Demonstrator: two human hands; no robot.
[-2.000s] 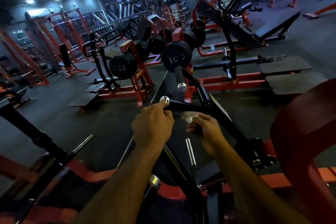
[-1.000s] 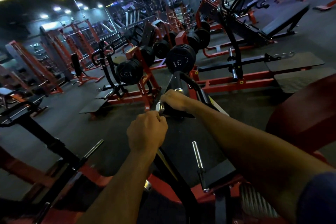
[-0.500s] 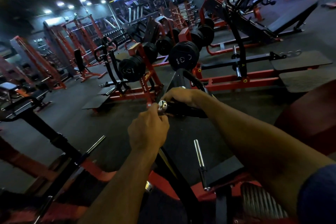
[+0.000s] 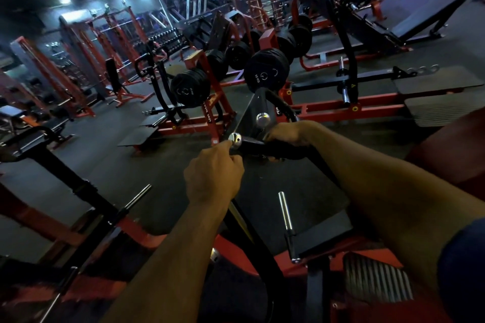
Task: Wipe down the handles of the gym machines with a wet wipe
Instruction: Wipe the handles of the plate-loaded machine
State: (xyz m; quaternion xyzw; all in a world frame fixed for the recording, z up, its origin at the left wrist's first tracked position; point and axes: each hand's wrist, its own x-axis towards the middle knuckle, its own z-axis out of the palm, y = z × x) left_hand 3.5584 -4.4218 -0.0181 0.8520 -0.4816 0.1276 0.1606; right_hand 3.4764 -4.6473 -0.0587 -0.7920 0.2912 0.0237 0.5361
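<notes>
A black machine handle (image 4: 253,148) with a chrome end cap (image 4: 235,139) juts left in the middle of the head view. My right hand (image 4: 291,134) is wrapped over the handle, a short way right of the cap. No wet wipe shows; anything under that palm is hidden. My left hand (image 4: 213,178) is curled just below the cap, its fingertips touching the chrome end. A second handle with a chrome cap (image 4: 263,119) rises just behind.
A 15 kg plate stack (image 4: 266,71) sits on the machine ahead. More plates (image 4: 190,88) hang on a red rack to the left. A chrome peg (image 4: 286,211) sticks up below the handle. A red pad (image 4: 451,149) is at the right, and dark floor (image 4: 86,139) lies to the left.
My right hand, which held a white wipe below the handle two seconds ago, went onto the handle near the cap and has slid right along it. My left hand stays at the cap.
</notes>
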